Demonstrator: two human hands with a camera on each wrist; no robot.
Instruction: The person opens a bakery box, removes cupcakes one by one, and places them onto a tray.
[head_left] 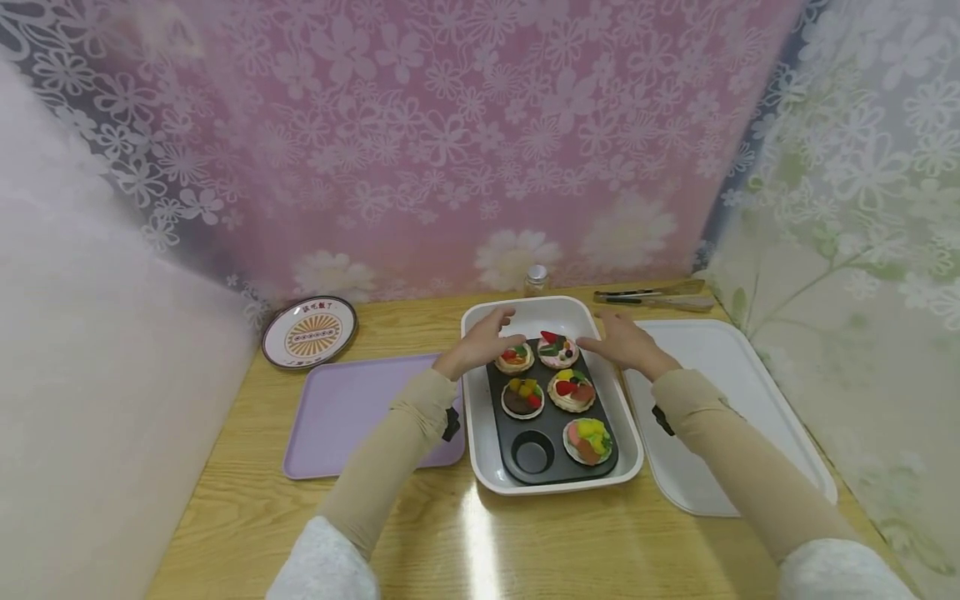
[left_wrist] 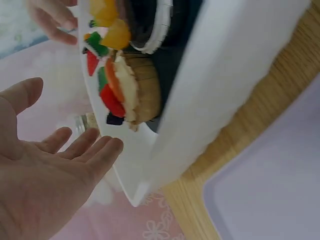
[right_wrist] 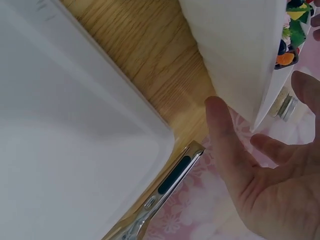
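Note:
A white deep tray (head_left: 480, 454) holds a dark muffin pan (head_left: 510, 437). Several fruit-topped tarts sit in the pan's cups, among them a chocolate tart (head_left: 522, 398) and a cream tart (head_left: 571, 391); the near-left cup (head_left: 532, 452) shows its bare dark hollow. My left hand (head_left: 482, 340) hovers over the tray's left side by the far-left tart (left_wrist: 131, 92), thumb and fingers spread apart, nothing in them. Over the right rim, my right hand (head_left: 624, 342) is held with fingers apart, near the pink-cream tart (head_left: 558, 351). Whether the right fingers touch the rim I cannot tell.
To the left lie a purple tray (head_left: 360, 417) and a patterned plate (head_left: 310, 333). On the right is a flat white tray (head_left: 720, 400), with metal tongs (head_left: 652, 298) behind it. A small lidded jar (head_left: 536, 281) stands behind the deep tray, near the floral backdrop.

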